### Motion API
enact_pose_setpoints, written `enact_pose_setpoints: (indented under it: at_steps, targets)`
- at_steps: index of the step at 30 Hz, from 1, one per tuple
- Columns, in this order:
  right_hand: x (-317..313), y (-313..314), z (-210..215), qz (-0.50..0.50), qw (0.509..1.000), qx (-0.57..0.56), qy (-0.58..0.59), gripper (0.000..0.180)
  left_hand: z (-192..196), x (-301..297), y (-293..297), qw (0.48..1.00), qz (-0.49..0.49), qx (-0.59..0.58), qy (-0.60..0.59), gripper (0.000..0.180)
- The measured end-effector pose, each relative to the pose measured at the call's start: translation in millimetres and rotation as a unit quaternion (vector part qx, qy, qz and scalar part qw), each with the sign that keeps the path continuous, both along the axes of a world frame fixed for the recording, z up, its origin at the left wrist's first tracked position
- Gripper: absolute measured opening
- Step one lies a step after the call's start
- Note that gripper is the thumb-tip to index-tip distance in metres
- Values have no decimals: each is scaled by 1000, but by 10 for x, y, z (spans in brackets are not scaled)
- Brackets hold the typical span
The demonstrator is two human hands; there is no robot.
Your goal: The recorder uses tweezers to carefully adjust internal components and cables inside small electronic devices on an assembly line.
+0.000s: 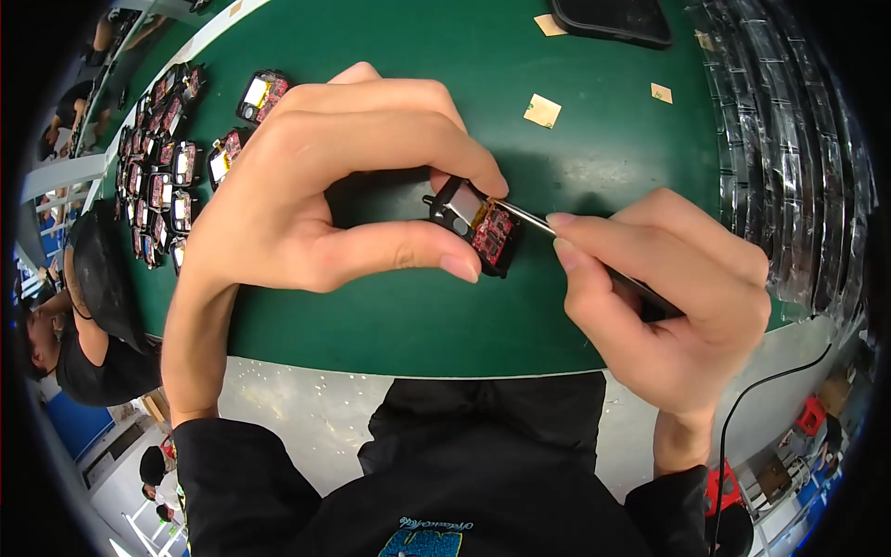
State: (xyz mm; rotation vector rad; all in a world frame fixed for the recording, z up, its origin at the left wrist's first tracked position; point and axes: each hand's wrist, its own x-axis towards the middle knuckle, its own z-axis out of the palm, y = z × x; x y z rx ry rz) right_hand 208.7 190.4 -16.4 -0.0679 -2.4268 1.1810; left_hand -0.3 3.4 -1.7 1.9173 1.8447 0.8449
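Observation:
Between the thumb and fingers of my left hand is a small electronic device with an open black case. A silver-grey block and a red circuit board show inside it. My right hand is closed around a pair of tweezers, slim metal with a dark rear part. The tweezers' tip meets the device near the top edge of the red board, by a yellowish strip. Whether the tip grips anything is too small to tell. The device is held over the green work surface.
Several similar open devices crowd the left of the table; two more sit behind my left hand. Stacked clear plastic trays line the right edge. A black phone-like object and small tan paper squares lie at the back. Other people sit at left.

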Motion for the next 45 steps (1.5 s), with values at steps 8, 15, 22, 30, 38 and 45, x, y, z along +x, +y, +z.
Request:
enact_pose_setpoints:
  at_steps: [8,15,22,30,38,45]
  targets:
    - [11,-1,-50,2,1000,-23,8,21,0,27,-9,1000,5,-3,-2,54]
    - [-3,33,-7,7,999,-42,10,19,26,-11,-43,1000,7,13,-20,52]
    - [29,29,33,-77,990,-93,67,14,93,112,37,999,23,27,31,51]
    - [96,-8,34,-78,983,-145,80,12,238,162,-24,989,123,33,-79,48]
    - [104,72,-29,-50,985,-140,87,12,1196,-256,1510,988,52,140,-28,42]
    - [70,2,-27,-32,987,-140,68,13,1417,-516,2695,981,-59,111,145,46]
